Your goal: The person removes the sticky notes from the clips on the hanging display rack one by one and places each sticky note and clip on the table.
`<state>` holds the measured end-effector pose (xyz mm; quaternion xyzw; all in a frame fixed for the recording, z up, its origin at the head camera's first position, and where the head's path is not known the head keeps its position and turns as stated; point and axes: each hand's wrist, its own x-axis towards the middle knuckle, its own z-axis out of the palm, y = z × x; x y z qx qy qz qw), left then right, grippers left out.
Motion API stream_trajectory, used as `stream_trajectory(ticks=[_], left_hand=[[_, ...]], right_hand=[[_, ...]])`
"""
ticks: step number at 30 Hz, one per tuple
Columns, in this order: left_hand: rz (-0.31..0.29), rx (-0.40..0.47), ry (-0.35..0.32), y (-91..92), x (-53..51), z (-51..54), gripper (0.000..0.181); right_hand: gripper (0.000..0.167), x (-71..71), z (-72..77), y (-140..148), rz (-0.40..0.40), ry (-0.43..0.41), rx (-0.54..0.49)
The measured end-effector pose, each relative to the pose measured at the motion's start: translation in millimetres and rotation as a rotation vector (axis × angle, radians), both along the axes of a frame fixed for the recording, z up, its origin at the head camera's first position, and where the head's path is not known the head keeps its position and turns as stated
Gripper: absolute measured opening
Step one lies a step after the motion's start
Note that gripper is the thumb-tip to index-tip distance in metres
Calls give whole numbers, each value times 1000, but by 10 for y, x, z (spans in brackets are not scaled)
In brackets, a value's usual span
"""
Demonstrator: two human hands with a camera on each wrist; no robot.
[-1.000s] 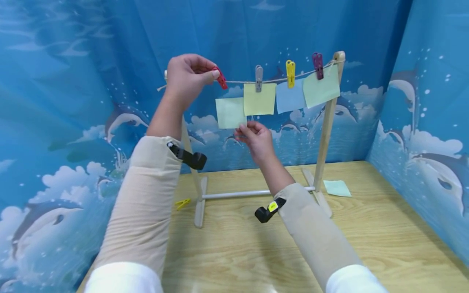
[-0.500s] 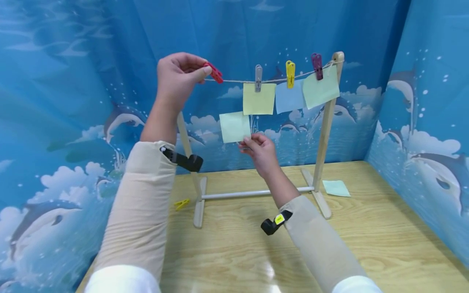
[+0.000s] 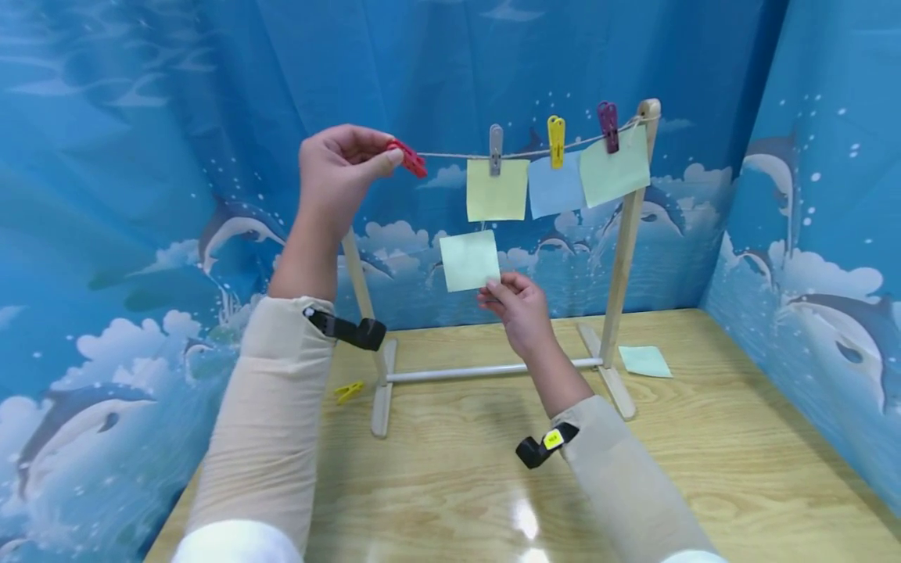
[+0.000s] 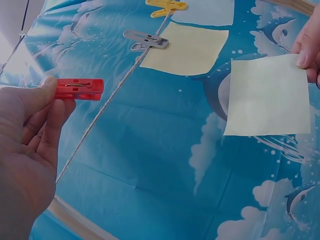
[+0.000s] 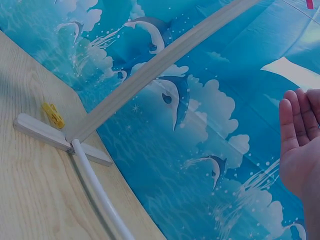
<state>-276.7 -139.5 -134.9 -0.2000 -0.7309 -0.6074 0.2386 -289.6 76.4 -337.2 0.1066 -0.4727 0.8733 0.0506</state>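
Observation:
My left hand (image 3: 339, 168) pinches a red clothespin (image 3: 407, 159) between thumb and fingers, close to the string (image 3: 450, 155); in the left wrist view the red clothespin (image 4: 80, 89) is apart from the string. Lower down, my right hand (image 3: 519, 313) pinches a pale green paper square (image 3: 470, 262) by its bottom right corner, below the line. A grey clothespin (image 3: 496, 148) holds a yellow paper (image 3: 497, 191) on the string. Further right hang a blue paper (image 3: 556, 188) under a yellow clothespin (image 3: 557, 141) and a green paper (image 3: 614, 170) under a purple clothespin (image 3: 608, 127).
A wooden rack post (image 3: 625, 266) on the right carries the string, and a white bar (image 3: 457, 374) joins the rack's feet. On the table (image 3: 450, 461) lie another yellow clothespin (image 3: 349, 391) at left and a loose green paper (image 3: 646, 361) at right. A dolphin-print curtain stands behind.
My right hand has lowered the pale green paper and shifted it right, away from the string. My left hand has moved left with the red clothespin, rising slightly and then dropping.

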Motion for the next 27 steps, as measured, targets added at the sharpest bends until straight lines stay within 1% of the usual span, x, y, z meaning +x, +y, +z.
stream_trajectory(ticks=[5,12,18,21,24,27], left_hand=[[3,0,9,-25,-17,-90,21],[-36,24,29,-75,-51,-250,24],[-44,38,32,-129,-52,-398,28],[-42,39,27,-147,-46,-461,31],[-40,34,9,-160,-29,-529,35],[-52,45,-9,-174,1,-609,39]], right_hand=[[5,33,-65,42,-3,2,-43],[5,91,-141,104,1,12,-61],[13,134,-196,166,-11,19,-90],[11,149,-223,208,-14,29,-90],[2,172,-251,254,-5,46,-72],[13,206,-278,298,4,66,-42]])
